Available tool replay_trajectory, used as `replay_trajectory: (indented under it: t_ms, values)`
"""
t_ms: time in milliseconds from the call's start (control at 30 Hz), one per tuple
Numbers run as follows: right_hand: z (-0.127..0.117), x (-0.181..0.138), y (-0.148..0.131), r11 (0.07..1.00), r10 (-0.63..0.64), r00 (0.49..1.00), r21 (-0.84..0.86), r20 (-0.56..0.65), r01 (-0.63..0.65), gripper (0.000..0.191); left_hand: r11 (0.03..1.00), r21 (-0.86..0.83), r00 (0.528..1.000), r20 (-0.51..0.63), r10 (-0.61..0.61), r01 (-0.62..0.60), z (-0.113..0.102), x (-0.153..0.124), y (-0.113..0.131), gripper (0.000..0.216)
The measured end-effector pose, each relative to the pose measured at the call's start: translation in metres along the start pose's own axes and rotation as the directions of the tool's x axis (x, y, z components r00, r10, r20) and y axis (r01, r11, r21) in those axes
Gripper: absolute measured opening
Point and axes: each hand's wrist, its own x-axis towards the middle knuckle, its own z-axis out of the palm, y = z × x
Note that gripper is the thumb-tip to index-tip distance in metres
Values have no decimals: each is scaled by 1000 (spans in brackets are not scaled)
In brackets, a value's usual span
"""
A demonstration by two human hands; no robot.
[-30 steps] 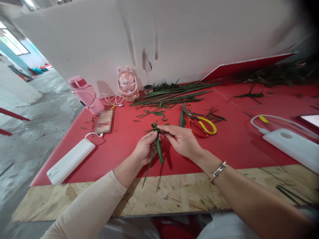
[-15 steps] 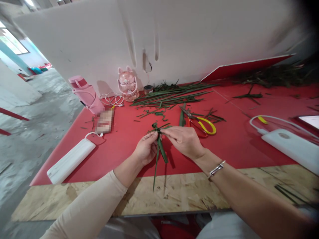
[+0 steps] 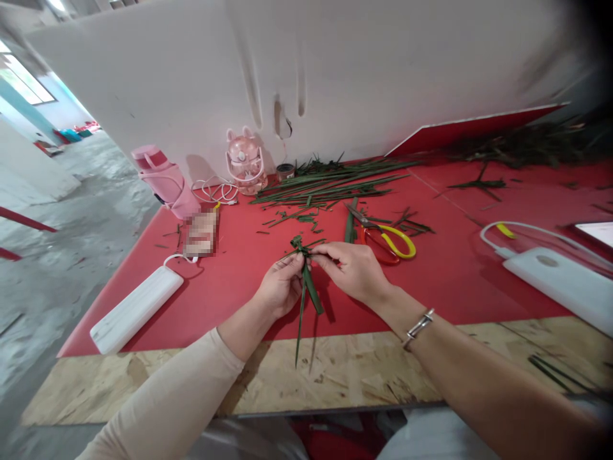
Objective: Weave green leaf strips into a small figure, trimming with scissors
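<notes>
Both hands meet over the red table [image 3: 230,281], pinching a folded green leaf strip [image 3: 306,287]. My left hand [image 3: 279,289] grips the knotted top of the strip from the left, fingers closed. My right hand [image 3: 354,271] pinches the same knot from the right, with a metal bracelet [image 3: 418,328] on its wrist. Two loose ends of the strip hang down toward the bare wooden board [image 3: 335,377] at the front edge.
Scissors with red and yellow handles [image 3: 385,239] lie just behind my right hand. A pile of green leaf strips [image 3: 330,182] lies further back. White power banks [image 3: 136,310] [image 3: 560,278], a pink bottle [image 3: 165,182], a pink fan [image 3: 245,163] and a blurred phone [image 3: 201,233] stand around.
The strip's hanging ends have swung slightly right. My right hand has drawn in closer to the knot; the left hand has hardly moved.
</notes>
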Motion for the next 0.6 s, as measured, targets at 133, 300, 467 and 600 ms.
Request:
replay_trajectory:
  t_ms: [133, 300, 467, 600]
  values:
    - [-3, 0, -5, 997, 69, 996, 37, 55, -71, 14, 1000, -30, 1000, -28, 2, -3, 0, 1, -1, 11]
    - [-8, -1, -4, 999, 45, 996, 26, 72, -47, 16, 1000, -28, 999, -35, -4, 3, 0, 1, 0, 12]
    - [-5, 1, 4, 994, 12, 1000, 104, 18, -13, 31, 1000, -4, 1000, -21, -11, 11, 1, 0, -1, 12]
    - [-1, 1, 4, 994, -29, 994, 111, 109, 17, 43, 1000, 10, 999, -47, -11, 11, 1, 0, -1, 12]
